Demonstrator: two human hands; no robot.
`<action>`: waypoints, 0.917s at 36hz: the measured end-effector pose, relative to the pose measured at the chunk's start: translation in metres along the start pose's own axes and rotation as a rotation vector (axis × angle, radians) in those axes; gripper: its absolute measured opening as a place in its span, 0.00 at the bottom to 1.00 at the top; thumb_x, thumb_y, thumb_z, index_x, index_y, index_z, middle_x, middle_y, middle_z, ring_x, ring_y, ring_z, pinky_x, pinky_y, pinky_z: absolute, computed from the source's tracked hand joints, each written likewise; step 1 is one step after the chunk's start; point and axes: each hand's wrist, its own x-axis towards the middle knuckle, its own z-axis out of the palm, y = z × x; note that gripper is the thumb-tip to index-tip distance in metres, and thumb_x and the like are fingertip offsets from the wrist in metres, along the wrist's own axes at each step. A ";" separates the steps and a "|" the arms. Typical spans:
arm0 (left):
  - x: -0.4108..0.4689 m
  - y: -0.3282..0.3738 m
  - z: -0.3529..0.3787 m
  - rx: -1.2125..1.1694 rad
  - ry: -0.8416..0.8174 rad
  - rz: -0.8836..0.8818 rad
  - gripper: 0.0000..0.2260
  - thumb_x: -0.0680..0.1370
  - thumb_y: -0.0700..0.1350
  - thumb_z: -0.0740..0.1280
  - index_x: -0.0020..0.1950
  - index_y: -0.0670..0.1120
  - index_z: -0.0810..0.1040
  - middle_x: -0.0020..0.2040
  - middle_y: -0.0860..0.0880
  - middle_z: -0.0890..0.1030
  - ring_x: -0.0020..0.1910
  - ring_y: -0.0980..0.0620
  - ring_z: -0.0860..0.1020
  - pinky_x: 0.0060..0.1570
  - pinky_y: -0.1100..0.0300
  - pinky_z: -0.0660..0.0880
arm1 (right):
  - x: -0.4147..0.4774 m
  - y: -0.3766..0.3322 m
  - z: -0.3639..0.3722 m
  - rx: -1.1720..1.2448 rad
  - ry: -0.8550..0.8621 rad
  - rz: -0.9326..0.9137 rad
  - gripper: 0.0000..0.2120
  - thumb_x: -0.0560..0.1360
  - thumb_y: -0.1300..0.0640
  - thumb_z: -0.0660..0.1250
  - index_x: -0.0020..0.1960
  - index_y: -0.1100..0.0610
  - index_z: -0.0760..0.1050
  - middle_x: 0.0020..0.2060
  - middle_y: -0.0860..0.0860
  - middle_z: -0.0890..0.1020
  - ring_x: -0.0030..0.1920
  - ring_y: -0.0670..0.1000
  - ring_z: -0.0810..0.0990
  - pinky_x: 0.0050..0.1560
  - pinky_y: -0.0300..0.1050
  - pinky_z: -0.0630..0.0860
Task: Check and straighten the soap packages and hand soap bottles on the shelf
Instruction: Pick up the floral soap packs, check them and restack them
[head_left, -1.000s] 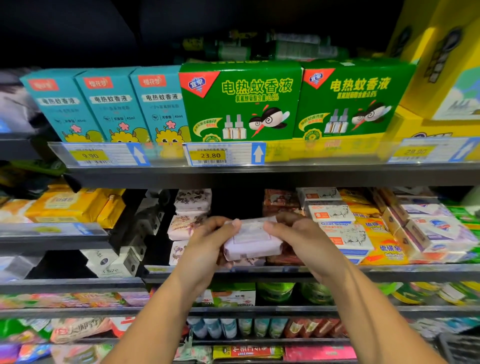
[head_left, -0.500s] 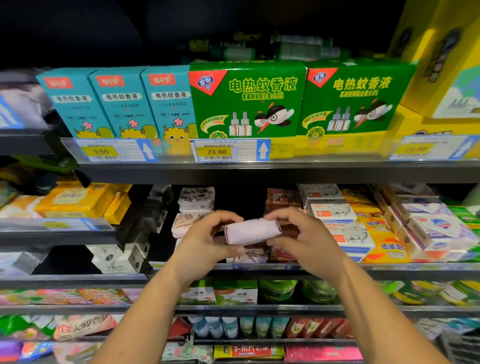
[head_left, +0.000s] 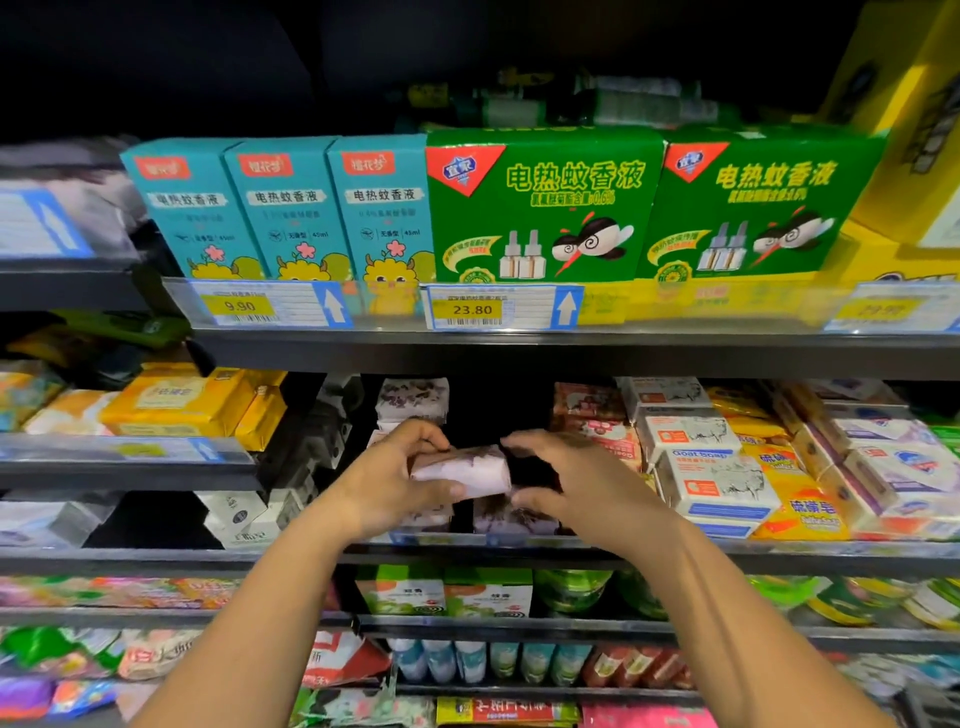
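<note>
A pale lilac soap package is held just above the middle shelf, in front of a dark gap between stacks. My left hand grips its left end, thumb underneath and fingers on top. My right hand curls at its right end, fingertip and thumb touching the corners. A stack of similar lilac packages stands behind my left hand, and another one lies below the held package. No hand soap bottles can be made out.
White goat soap boxes and yellow soap packs fill the shelf to the right. Yellow packages lie on the left. Green boxes and teal boxes stand on the shelf above, whose edge overhangs my hands.
The package has been turned from face-up to edge-on, then carried slightly left and deeper toward the shelf gap. Both hands stayed on its ends.
</note>
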 end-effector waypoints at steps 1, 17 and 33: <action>0.001 -0.006 -0.002 0.061 0.048 0.007 0.19 0.71 0.36 0.77 0.57 0.40 0.73 0.46 0.50 0.78 0.37 0.64 0.76 0.37 0.70 0.72 | 0.004 0.001 0.001 -0.074 -0.029 0.014 0.25 0.79 0.45 0.67 0.74 0.38 0.64 0.70 0.46 0.73 0.68 0.51 0.72 0.60 0.43 0.70; 0.028 -0.057 -0.040 0.445 0.190 0.074 0.25 0.71 0.41 0.78 0.62 0.53 0.71 0.57 0.50 0.66 0.64 0.45 0.71 0.66 0.54 0.69 | 0.029 0.012 0.026 -0.309 -0.216 0.003 0.20 0.79 0.55 0.67 0.69 0.44 0.71 0.61 0.54 0.77 0.54 0.56 0.76 0.49 0.47 0.74; 0.028 -0.084 -0.042 0.447 0.212 0.177 0.25 0.74 0.42 0.75 0.69 0.50 0.72 0.66 0.49 0.72 0.65 0.48 0.73 0.65 0.52 0.73 | 0.036 0.001 0.019 -0.428 -0.433 0.043 0.14 0.82 0.53 0.64 0.62 0.61 0.75 0.54 0.58 0.79 0.51 0.59 0.78 0.50 0.50 0.74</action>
